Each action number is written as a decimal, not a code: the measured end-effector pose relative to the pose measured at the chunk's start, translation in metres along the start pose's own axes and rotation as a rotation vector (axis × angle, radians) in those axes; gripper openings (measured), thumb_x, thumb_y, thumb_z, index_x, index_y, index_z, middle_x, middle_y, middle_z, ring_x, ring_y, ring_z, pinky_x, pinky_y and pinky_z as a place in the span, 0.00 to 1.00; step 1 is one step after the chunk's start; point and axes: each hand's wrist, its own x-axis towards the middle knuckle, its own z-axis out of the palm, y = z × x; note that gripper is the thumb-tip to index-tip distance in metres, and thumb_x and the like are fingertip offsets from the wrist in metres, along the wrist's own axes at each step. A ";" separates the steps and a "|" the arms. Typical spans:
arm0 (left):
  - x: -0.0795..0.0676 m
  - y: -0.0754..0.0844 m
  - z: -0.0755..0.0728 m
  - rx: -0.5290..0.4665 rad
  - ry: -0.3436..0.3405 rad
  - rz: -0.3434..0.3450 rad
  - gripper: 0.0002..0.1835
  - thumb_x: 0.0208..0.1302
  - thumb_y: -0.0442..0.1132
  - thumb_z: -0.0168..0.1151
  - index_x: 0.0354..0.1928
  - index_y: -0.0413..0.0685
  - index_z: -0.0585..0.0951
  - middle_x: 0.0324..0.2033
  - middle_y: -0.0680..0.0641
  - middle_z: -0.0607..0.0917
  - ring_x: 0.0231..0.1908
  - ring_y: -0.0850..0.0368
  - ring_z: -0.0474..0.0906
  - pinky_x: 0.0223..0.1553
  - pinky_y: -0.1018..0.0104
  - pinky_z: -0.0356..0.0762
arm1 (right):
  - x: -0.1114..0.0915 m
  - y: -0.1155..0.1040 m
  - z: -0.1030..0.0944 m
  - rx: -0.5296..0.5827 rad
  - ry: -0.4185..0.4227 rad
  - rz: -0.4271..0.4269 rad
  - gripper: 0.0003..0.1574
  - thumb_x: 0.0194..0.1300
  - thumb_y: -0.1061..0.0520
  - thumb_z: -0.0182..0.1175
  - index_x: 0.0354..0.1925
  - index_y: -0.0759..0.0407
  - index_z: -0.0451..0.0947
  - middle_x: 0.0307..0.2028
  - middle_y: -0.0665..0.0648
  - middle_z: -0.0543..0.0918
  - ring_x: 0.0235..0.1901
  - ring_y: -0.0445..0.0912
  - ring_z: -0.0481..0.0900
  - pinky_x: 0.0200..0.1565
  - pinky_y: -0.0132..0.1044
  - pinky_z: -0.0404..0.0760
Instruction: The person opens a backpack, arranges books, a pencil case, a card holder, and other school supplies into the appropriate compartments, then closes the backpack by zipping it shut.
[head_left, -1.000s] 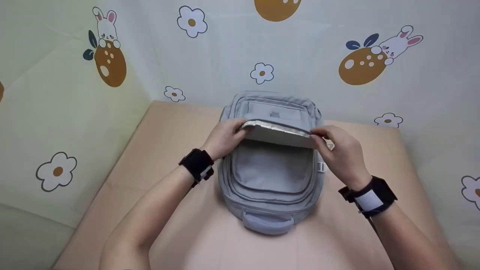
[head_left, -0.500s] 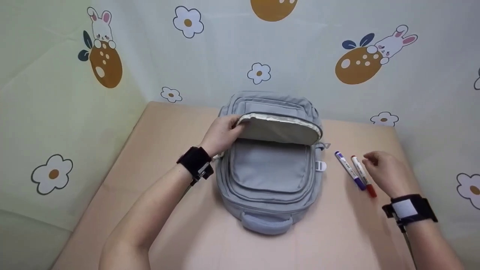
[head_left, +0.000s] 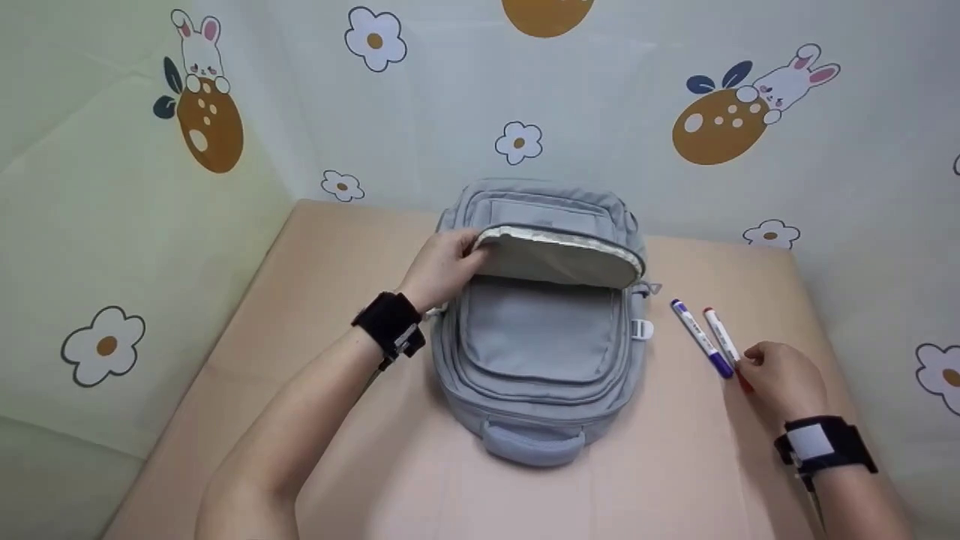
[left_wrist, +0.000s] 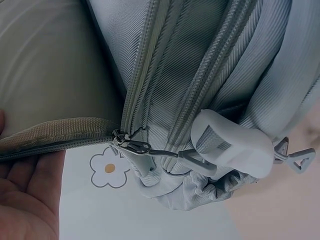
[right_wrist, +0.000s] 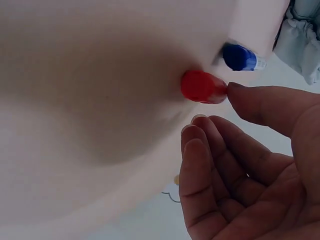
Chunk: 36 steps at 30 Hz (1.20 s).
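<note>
A grey backpack [head_left: 536, 420] lies on its back, its front pocket unzipped. My left hand [head_left: 441, 266] holds the raised pocket flap [head_left: 562, 262] by its left edge; in the left wrist view, the fingers lie under the flap's zipper edge [left_wrist: 55, 132]. Right of the bag, a red-capped marker [head_left: 720, 330] and a blue-capped marker [head_left: 697, 334] lie side by side. My right hand [head_left: 786, 379] is at the red cap. In the right wrist view, the thumb is against or very near the red cap [right_wrist: 200, 86], while the other fingertips stand apart from it, loosely bent.
Under everything is a beige tabletop [head_left: 360, 450]. A patterned cloth [head_left: 600, 112] with rabbits and flowers rises behind and at the sides. A white buckle [head_left: 642, 330] sticks out from the bag's right side, and the carry handle [head_left: 532, 446] faces the front.
My right hand has let go of the flap's right edge and moved right and down to the markers, uncovering them. The left hand keeps holding the flap.
</note>
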 end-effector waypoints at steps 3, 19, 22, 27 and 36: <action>0.000 0.000 0.000 0.002 -0.002 -0.005 0.15 0.74 0.38 0.60 0.26 0.49 0.72 0.18 0.55 0.64 0.18 0.61 0.59 0.24 0.66 0.59 | 0.000 0.003 0.000 0.001 0.000 0.027 0.17 0.68 0.59 0.61 0.43 0.76 0.82 0.25 0.59 0.83 0.25 0.52 0.77 0.26 0.41 0.73; 0.000 0.001 0.000 -0.020 0.005 0.014 0.06 0.74 0.39 0.61 0.38 0.46 0.83 0.18 0.55 0.64 0.18 0.61 0.59 0.23 0.66 0.60 | -0.005 0.000 -0.009 -0.033 0.162 0.005 0.14 0.65 0.60 0.63 0.39 0.74 0.83 0.29 0.66 0.82 0.26 0.54 0.75 0.25 0.41 0.72; -0.001 0.001 0.000 -0.020 0.012 0.012 0.10 0.74 0.39 0.61 0.32 0.46 0.79 0.18 0.55 0.64 0.18 0.61 0.59 0.23 0.66 0.60 | -0.017 -0.021 -0.021 0.002 0.206 -0.053 0.14 0.66 0.61 0.65 0.42 0.74 0.83 0.31 0.67 0.82 0.27 0.54 0.76 0.24 0.38 0.73; 0.000 0.001 0.000 -0.026 0.022 0.014 0.11 0.73 0.38 0.61 0.29 0.47 0.76 0.18 0.55 0.65 0.19 0.61 0.60 0.24 0.66 0.60 | -0.049 -0.072 -0.031 0.002 0.333 -0.264 0.11 0.62 0.64 0.70 0.43 0.69 0.85 0.33 0.63 0.84 0.28 0.51 0.78 0.23 0.32 0.75; 0.002 0.007 0.002 -0.040 0.046 0.018 0.11 0.72 0.37 0.61 0.29 0.47 0.77 0.19 0.55 0.66 0.21 0.60 0.61 0.26 0.65 0.61 | -0.064 -0.155 -0.002 -0.164 0.386 -0.651 0.07 0.55 0.66 0.73 0.35 0.64 0.87 0.25 0.51 0.78 0.22 0.41 0.71 0.22 0.36 0.74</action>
